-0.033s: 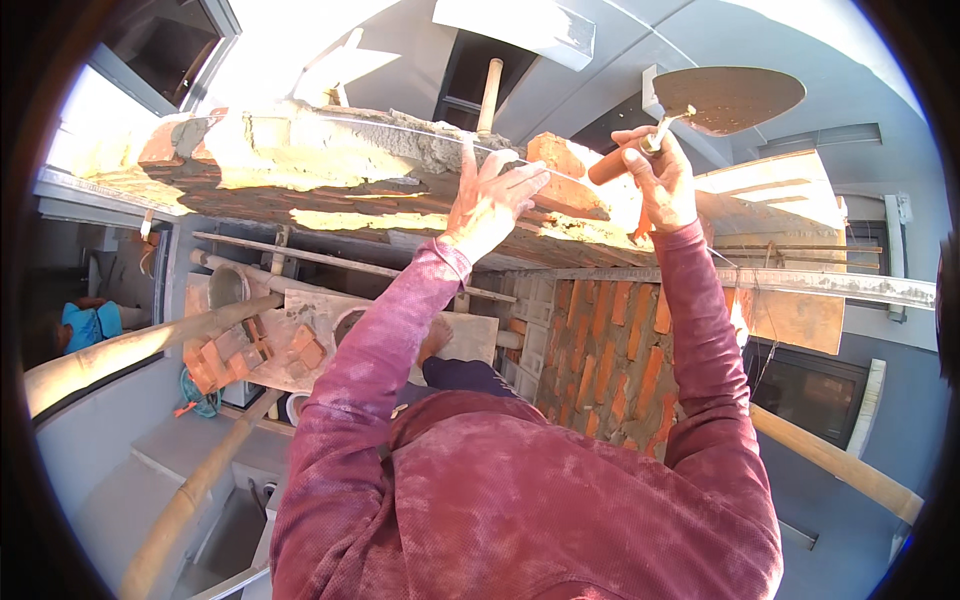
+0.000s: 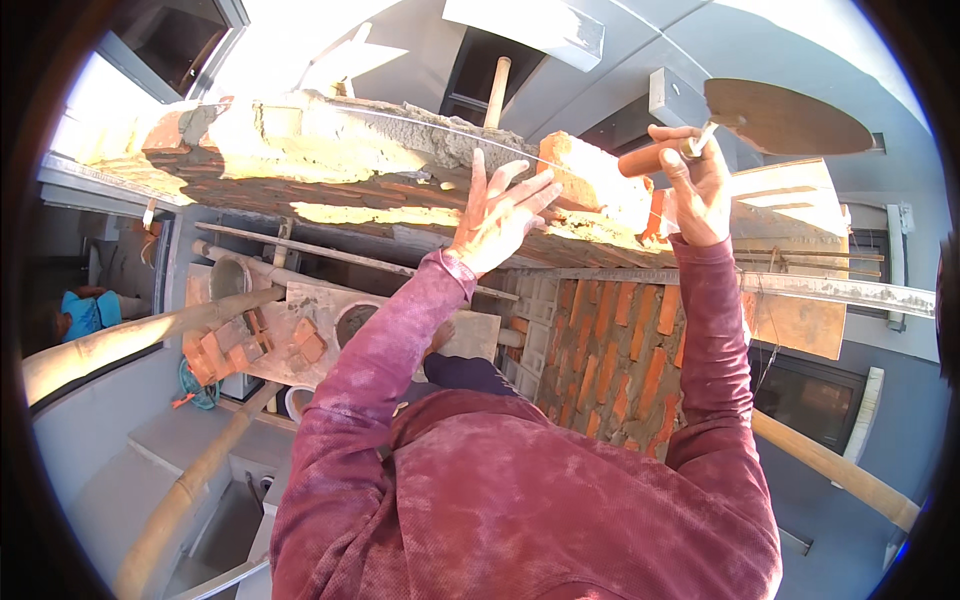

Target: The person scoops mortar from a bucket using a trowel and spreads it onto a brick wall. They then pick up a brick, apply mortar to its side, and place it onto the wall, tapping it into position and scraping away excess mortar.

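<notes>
Below, stacked bricks (image 2: 215, 345) beside bucket (image 2: 355, 322).

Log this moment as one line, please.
left hand: open, flat beside brick on wall top | right hand: grips trowel raised | mortar bed spread

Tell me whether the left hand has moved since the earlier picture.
Yes. The left hand has opened and eased back: earlier its fingers curled over the left end of the brick, now they splay at that end's edge.
</notes>
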Available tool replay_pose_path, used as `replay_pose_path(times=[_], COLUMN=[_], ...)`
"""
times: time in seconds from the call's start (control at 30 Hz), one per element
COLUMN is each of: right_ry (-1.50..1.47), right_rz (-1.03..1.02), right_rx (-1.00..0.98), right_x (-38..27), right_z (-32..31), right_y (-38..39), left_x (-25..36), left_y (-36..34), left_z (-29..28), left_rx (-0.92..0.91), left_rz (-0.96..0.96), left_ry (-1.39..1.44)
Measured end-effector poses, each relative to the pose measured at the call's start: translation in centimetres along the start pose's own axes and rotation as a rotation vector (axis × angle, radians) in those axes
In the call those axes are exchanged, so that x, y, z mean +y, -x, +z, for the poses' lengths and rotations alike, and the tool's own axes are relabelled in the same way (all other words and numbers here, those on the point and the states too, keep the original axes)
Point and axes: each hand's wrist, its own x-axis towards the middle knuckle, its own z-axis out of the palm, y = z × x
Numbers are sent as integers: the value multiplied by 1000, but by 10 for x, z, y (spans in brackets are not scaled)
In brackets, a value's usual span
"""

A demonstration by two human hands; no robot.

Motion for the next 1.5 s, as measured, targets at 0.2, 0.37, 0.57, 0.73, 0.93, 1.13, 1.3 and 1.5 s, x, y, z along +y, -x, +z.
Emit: replay_pose_path(times=[0.2, 0.37, 0.57, 0.73, 0.93, 1.13, 1.3, 1.5], right_ry=[113, 187, 43, 32, 73, 61, 46, -1], right_rz=[-122, 383, 903, 1382, 1400, 1406, 1449, 1470], right_rx=[-52, -481, -793, -662, -585, -478, -493, -497], right_x=[-57, 43, 192, 265, 320, 354, 363, 356], right_z=[64, 196, 334, 428, 484, 512, 513, 520], right_y=[75, 165, 264, 295, 302, 314, 321, 301], left_x=[-14, -67, -167, -331, -518, -618, -626, -540], left_y=[202, 449, 686, 772, 811, 879, 911, 942], left_z=[-42, -107, -185, -209, -189, -154, -132, -146], left_rx=[-330, -648, 99, 776, 793, 688, 658, 773], left_rz=[-266, -1180, -2066, -2375, -2417, -2313, -2282, -2281], left_ry=[406, 399, 572, 628, 404, 336, 386, 585])
